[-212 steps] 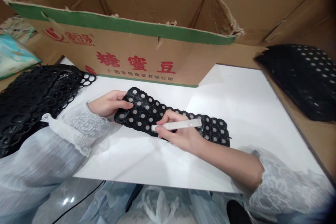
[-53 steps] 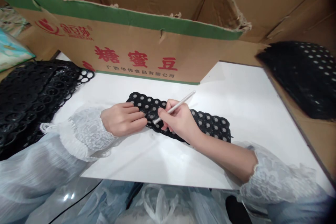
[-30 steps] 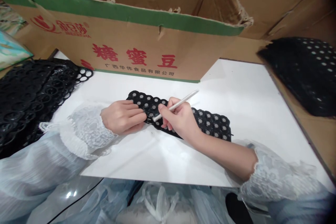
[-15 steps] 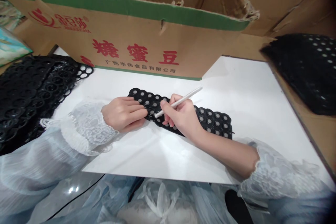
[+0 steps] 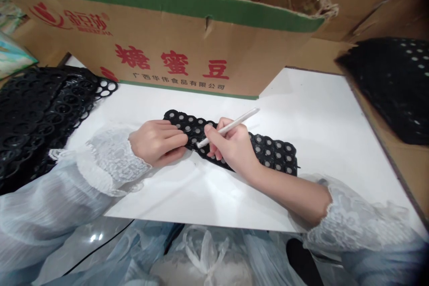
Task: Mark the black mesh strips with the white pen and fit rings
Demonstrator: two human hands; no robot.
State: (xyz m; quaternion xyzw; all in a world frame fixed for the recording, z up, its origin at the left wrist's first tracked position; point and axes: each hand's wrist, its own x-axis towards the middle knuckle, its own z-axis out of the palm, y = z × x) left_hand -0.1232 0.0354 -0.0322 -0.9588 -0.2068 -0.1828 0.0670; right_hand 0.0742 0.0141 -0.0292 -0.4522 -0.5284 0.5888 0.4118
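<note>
A black sheet of joined rings (image 5: 268, 152), each with a pale grey disc in its middle, lies slantwise on the white tabletop. My left hand (image 5: 157, 143) rests over its left end, with curled fingers pressing it; the fingertips are partly hidden. In my right hand (image 5: 233, 145) a slim white pen-like stick (image 5: 246, 115) is pinched between thumb and fingers. Its lower tip touches or nearly touches the sheet's near edge, just right of my left fingers. My right hand covers the middle of the sheet.
Behind the sheet stands an open cardboard box (image 5: 187, 27) with a green rim and red lettering. More black ring sheets (image 5: 43, 111) are heaped at the left. A stack of black dotted sheets (image 5: 389, 85) lies at the right, on cardboard.
Since the oldest frame, my left hand has moved from gripping the sheet's left end to lying over it, and the stick has turned more upright. Lately only the view has shifted slightly.
</note>
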